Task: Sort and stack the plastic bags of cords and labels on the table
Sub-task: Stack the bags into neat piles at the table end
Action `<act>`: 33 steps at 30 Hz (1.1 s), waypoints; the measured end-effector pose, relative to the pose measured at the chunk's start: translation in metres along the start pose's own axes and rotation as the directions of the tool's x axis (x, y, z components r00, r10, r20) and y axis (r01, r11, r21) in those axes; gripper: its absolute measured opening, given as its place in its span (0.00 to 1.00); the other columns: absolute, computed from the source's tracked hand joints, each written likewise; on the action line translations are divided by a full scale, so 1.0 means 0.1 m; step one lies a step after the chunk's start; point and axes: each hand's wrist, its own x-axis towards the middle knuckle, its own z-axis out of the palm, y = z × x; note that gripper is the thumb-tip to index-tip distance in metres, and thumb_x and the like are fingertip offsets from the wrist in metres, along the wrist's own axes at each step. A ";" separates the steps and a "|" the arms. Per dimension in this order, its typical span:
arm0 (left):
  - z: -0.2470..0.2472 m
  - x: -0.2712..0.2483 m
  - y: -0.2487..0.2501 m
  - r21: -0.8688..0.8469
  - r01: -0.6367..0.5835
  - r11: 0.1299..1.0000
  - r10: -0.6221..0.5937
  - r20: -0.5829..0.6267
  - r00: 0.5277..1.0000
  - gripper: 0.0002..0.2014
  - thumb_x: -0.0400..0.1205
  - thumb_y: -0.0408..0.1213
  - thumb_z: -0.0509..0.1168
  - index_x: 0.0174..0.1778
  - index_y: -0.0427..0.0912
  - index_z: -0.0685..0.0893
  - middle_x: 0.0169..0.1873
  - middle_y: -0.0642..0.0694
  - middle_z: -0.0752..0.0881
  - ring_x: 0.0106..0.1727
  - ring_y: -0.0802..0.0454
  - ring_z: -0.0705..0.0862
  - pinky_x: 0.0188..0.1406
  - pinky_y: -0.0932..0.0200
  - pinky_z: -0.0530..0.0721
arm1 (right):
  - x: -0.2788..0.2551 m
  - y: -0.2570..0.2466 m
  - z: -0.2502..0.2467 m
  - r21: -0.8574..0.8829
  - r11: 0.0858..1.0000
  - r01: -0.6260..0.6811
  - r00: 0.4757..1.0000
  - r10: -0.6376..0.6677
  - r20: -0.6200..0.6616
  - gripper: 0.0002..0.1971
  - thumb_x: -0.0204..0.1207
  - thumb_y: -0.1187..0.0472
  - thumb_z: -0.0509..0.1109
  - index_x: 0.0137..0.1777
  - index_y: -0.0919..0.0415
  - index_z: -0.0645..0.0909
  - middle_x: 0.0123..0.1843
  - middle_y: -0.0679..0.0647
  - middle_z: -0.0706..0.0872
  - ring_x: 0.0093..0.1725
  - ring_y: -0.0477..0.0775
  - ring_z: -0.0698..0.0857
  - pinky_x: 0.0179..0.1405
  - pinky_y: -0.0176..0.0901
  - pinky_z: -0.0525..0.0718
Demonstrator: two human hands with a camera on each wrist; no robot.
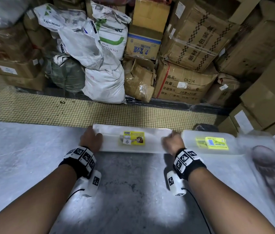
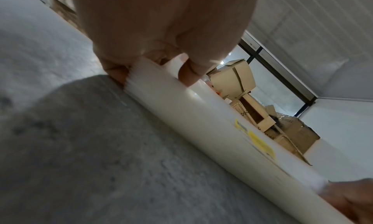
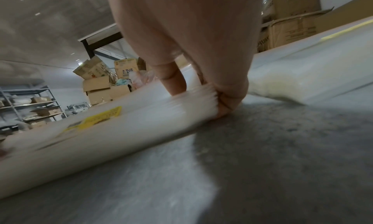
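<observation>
A long flat stack of clear plastic bags [image 1: 113,141] with a yellow label [image 1: 134,140] lies along the far edge of the grey table [image 1: 130,183]. My left hand [image 1: 91,138] grips its left end, thumb on top and fingers underneath, as the left wrist view shows [image 2: 153,72]. My right hand [image 1: 171,142] grips its right end the same way [image 3: 201,93]. A second stack of bags [image 1: 192,141] with a bright yellow label [image 1: 212,143] lies just to the right, touching the first.
A bag with dark brownish contents [image 1: 273,173] lies at the table's right side. Beyond the table edge is tiled floor [image 1: 48,108], then white sacks [image 1: 103,78] and stacked cardboard boxes [image 1: 184,81].
</observation>
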 end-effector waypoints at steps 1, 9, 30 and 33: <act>0.00 0.01 0.00 0.031 0.000 1.000 0.000 -0.013 1.000 0.21 0.83 0.39 0.58 0.70 0.33 0.73 0.64 0.32 0.80 0.65 0.32 0.78 0.63 0.39 0.78 | 0.01 0.02 0.01 0.003 1.000 0.011 1.000 -0.011 -0.001 0.17 0.78 0.68 0.62 0.66 0.73 0.75 0.41 0.58 0.80 0.42 0.57 0.80 0.44 0.47 0.81; 0.00 0.03 -0.07 0.042 -0.038 0.998 0.039 -0.019 0.999 0.22 0.79 0.40 0.63 0.68 0.37 0.76 0.63 0.34 0.81 0.63 0.34 0.79 0.65 0.37 0.78 | -0.02 0.13 0.02 0.058 0.994 0.093 0.994 -0.089 -0.062 0.09 0.77 0.65 0.66 0.51 0.54 0.71 0.37 0.51 0.78 0.43 0.57 0.81 0.44 0.45 0.79; -0.30 0.09 0.23 0.567 -0.684 0.458 0.399 0.557 0.728 0.76 0.43 0.85 0.59 0.85 0.53 0.38 0.86 0.49 0.43 0.86 0.48 0.44 0.83 0.36 0.53 | -0.15 -0.27 -0.33 -0.368 0.656 0.659 0.733 -0.452 0.508 0.60 0.61 0.35 0.82 0.88 0.48 0.50 0.87 0.49 0.58 0.84 0.56 0.60 0.82 0.55 0.59; -0.20 0.15 0.29 0.617 -0.700 0.360 0.367 0.596 0.714 0.75 0.51 0.79 0.71 0.85 0.51 0.37 0.86 0.48 0.43 0.86 0.47 0.43 0.83 0.33 0.51 | -0.03 -0.28 -0.25 -0.477 0.540 0.694 0.712 -0.413 0.568 0.69 0.55 0.30 0.82 0.88 0.45 0.41 0.89 0.50 0.52 0.87 0.56 0.53 0.86 0.59 0.42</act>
